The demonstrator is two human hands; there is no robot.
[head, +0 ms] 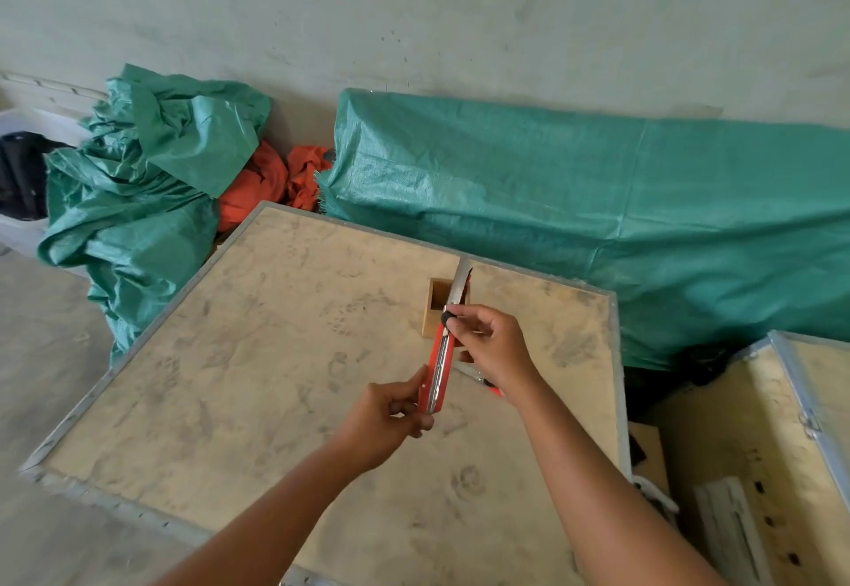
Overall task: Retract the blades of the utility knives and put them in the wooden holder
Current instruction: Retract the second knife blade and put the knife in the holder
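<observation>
left hand [391, 410] grips the red utility knife [434, 374]; right hand [490, 346] pinches its slider [447, 318]: draw the blade [460, 284] fully in, steadily.

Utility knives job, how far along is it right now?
Nothing looks finished: no knife visibly sits in the wooden holder. In hand: the left hand grips the red utility knife, blade still extended, right hand at its slider. Left: retract, stow, then the second knife partly hidden beneath.
</observation>
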